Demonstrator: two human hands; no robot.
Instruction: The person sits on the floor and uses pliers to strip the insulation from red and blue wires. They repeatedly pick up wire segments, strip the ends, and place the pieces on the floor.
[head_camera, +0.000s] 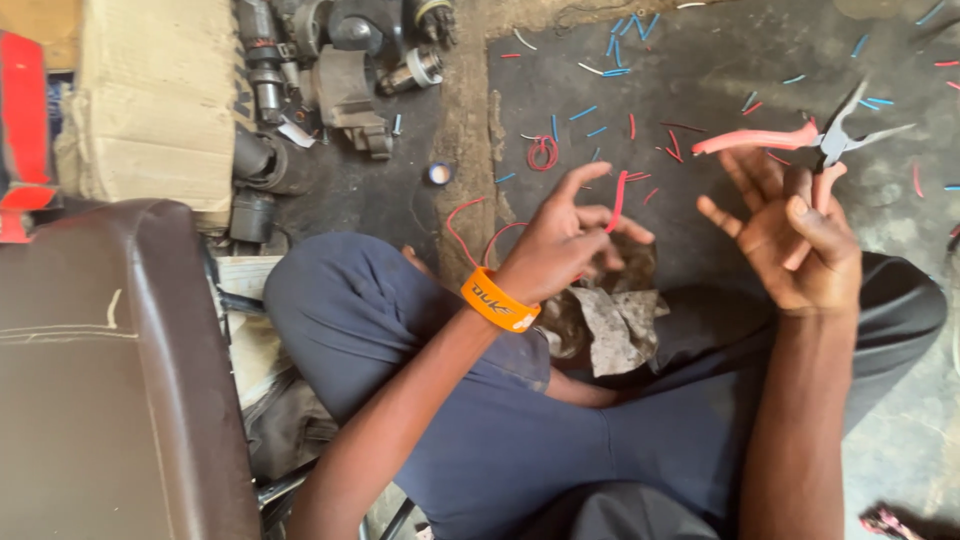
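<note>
**Red wire in the left hand, pliers in the right**

The left hand (565, 235) pinches a thin red wire (617, 200) between its fingertips; the wire's short free end stands nearly upright, its tail looping back toward the orange wristband (497, 301). Just to its right, apart from the wire, the right hand (795, 235) is closed on one pink handle of the pliers (800, 138), which lie roughly crosswise, metal jaws open and pointing away from the wire. Beyond, snipped red and blue wire bits (600, 120) litter the rough concrete floor (720, 70).
</note>
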